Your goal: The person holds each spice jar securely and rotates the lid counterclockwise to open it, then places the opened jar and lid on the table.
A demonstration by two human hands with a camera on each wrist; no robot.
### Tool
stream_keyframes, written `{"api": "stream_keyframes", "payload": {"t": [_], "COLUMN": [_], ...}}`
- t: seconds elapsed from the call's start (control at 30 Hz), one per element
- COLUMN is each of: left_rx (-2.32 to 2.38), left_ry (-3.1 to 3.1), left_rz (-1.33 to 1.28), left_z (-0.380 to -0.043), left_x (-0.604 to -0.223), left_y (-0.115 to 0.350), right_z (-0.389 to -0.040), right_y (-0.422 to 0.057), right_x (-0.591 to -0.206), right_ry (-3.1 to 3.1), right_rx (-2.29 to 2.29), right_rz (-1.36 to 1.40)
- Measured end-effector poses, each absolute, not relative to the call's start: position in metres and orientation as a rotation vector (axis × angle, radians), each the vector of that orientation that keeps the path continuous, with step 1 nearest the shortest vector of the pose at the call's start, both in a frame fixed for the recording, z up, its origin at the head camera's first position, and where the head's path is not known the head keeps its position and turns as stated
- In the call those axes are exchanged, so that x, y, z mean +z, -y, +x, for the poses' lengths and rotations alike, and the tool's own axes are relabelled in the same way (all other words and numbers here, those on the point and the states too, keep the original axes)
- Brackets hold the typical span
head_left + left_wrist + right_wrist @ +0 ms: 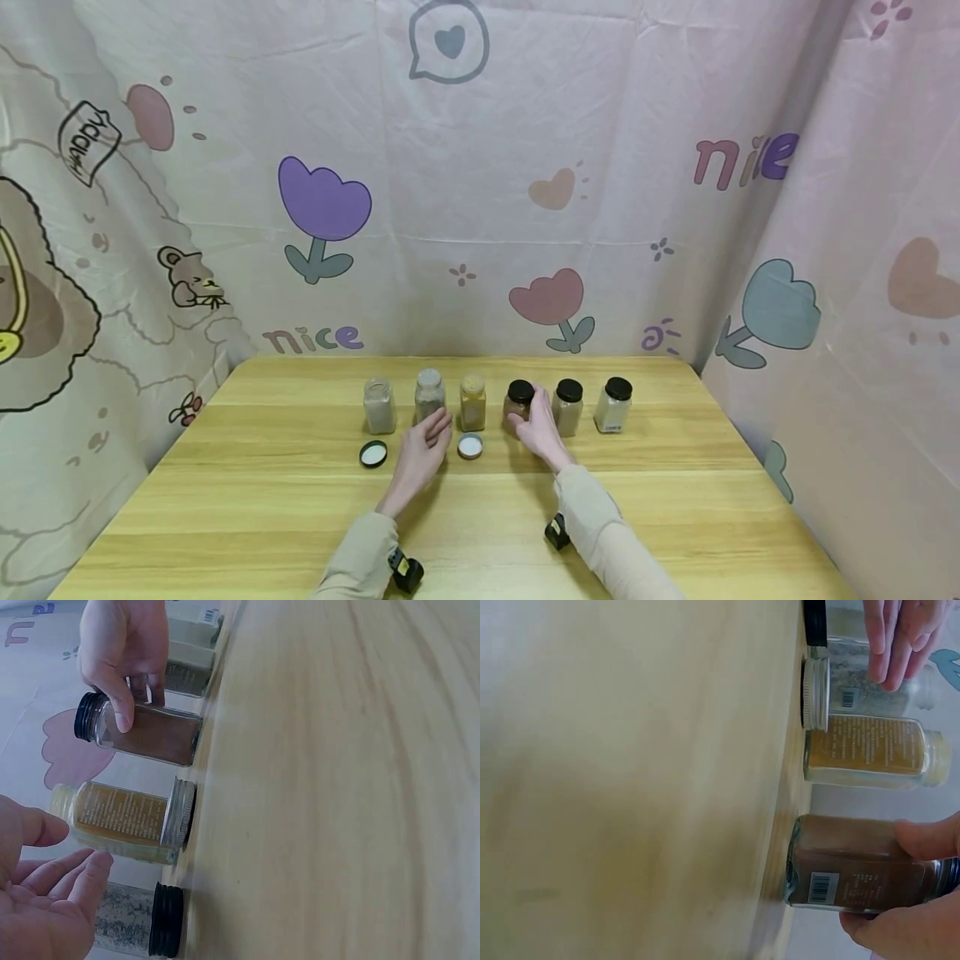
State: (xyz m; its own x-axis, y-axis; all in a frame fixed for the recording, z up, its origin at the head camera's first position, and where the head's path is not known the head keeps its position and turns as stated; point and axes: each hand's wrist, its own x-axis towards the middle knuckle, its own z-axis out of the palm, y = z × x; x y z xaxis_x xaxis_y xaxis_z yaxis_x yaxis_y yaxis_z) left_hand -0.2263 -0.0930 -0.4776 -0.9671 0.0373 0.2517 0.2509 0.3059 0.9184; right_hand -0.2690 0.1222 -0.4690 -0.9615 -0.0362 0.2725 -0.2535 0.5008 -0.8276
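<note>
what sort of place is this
Probably a makeshift filming corner rather than a working kitchen: printed fabric hangs behind and on both sides of a wood-grain table, six small jars stand in a row, and devices are strapped at both wrists.

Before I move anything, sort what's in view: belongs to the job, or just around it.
Likely in the job:
jar of brown powder, held by the right fingers
other five jars
silver lid
black-rimmed lid

Apparently just around it:
wooden table
patterned cloth

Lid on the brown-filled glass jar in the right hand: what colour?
The round lid is black, showing best in the left wrist view.
</note>
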Motion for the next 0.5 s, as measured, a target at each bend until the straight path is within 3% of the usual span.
{"api": "stream_keyframes", "payload": {"t": [0.5], "left_rx": [-1.947], "left_ry": [2.203], "left_rz": [-0.314], "left_z": [-0.215], "left_x": [-0.467], "left_y": [0.077], "right_z": [-0.247], "right_y": [-0.135], "right_x": [-0.468], "right_ry": [2.587], "right_rx": [1.664], "right_rz": [0.292]}}
